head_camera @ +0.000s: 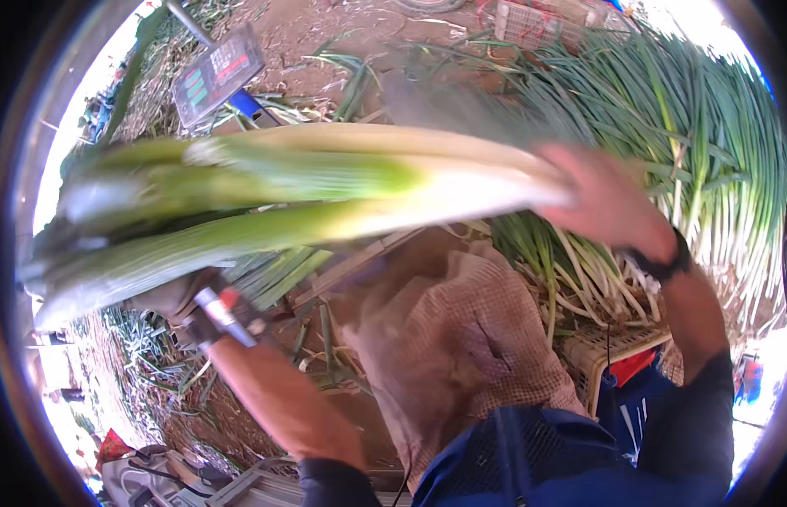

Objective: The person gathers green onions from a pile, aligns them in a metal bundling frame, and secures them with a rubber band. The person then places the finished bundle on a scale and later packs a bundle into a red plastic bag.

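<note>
A bundle of large leeks or Welsh onions [368, 184], blurred by motion, lies crosswise before me, white ends at the right and green leaves at the left. My right hand [596, 196], bare with a dark band at the wrist, is closed around the white ends. Under the leafy end is my left hand [209, 304], in a dark glove, with a small silver and red object [225, 315] at it; its fingers are mostly hidden by the leaves, so its hold is unclear. A checked cloth [463, 336] covers my lap.
Many long green onions [685, 139] are heaped at the right, above a plastic crate [612, 342]. A scale's display panel [219, 73] stands at the upper left. Another crate [533, 25] is at the top. Cut leaves [279, 272] lie beyond my left hand.
</note>
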Motion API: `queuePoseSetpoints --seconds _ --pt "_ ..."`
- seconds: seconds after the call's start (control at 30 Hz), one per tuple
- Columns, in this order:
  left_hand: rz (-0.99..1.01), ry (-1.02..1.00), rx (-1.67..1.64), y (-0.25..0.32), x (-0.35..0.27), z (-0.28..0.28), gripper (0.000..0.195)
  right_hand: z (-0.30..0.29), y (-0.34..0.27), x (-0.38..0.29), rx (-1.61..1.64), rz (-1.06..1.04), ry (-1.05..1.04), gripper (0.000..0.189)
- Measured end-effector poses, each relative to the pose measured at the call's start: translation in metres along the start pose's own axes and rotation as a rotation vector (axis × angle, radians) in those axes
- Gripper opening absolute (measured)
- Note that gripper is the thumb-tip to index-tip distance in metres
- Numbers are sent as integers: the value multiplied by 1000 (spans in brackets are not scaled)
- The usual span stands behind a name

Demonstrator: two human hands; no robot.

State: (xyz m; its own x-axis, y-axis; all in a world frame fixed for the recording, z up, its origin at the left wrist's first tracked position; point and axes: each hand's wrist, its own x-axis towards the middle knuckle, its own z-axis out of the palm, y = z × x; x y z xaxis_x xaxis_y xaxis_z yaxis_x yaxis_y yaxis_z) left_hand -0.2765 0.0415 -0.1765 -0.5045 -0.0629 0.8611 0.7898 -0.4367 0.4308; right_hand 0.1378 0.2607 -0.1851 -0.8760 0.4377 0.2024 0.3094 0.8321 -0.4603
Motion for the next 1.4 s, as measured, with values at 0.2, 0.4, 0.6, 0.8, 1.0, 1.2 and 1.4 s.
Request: queuePoseSetpoints --seconds 0.2,0.4,0.6,0.8,1.0,1.2,1.4 --pt "-890 238 -891 -113 -12 -199 81 138 -8 240 101 -81 -372 31" --pt "-1512 -16 -134 -151 -123 -346 60 286 51 314 -91 -125 -485 19" --pt "-1504 -332 469 -105 -109 -148 31 281 103 268 -209 295 -551 46" --pt "-624 -1038 792 -220 -136 -60 41 309 110 264 -34 233 -437 51" --pt "-459 -1382 911 -244 -151 -59 46 325 108 249 -126 -191 -46 32" --pt "-551 -1289 997 -249 -105 -46 37 287 81 292 84 55 -47 20" --pt "-456 -1403 1147 -290 -161 -59 47 347 109 304 26 175 -148 45"
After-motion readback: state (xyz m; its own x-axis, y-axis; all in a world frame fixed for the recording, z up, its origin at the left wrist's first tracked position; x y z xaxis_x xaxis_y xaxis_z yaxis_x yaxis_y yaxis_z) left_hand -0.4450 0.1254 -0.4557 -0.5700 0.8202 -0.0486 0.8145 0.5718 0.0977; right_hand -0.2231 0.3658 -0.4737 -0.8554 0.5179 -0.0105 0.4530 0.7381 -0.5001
